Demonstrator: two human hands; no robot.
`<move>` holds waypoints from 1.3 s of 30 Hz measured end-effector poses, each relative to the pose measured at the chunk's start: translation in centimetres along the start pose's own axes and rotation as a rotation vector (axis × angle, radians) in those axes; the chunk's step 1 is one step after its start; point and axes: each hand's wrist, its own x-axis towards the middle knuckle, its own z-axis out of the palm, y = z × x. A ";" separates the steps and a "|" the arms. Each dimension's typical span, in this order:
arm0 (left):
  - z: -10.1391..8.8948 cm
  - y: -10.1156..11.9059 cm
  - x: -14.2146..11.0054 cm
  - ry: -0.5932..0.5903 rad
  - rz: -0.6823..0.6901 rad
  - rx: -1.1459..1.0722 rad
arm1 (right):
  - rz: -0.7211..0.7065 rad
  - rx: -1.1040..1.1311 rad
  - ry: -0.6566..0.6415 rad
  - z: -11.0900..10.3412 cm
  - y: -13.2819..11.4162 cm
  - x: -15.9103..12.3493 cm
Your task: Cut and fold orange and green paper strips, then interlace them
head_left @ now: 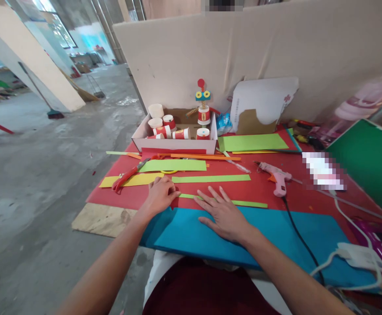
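Observation:
A narrow light-green paper strip (250, 204) lies along the back edge of the blue sheet (178, 232). My left hand (163, 194) has its fingers curled in, thumb and fingertips closed on the strip's left end. Fingers spread, my right hand (224, 214) rests flat across the strip's middle, covering part of it. Just beyond is a wider green strip (210, 179). Red-handled scissors (125, 177) lie left of my left hand on a yellow paper strip (138, 180). Farther right rests a pink hot glue gun (278, 177).
A shallow box (174, 145) at the back holds several paper cups and a cup figure (204, 114) with springs. Green sheets (253, 142) lie beside it. The glue gun's black cord (296, 232) crosses the blue sheet. A power strip (362, 256) sits at the right.

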 end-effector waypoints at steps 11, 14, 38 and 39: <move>0.2 -0.4 -0.1 0.004 -0.024 -0.019 | 0.001 -0.014 -0.015 0.0 0.1 0.1; -0.3 0.2 -1.0 0.115 -0.054 0.067 | 0.003 -0.029 0.005 0.2 0.1 0.1; 0.1 1.7 -6.5 0.177 0.041 0.380 | -0.009 -0.062 0.061 0.8 0.1 0.1; 0.4 2.3 -6.4 0.184 0.103 0.375 | -0.009 -0.064 0.070 0.8 0.1 0.1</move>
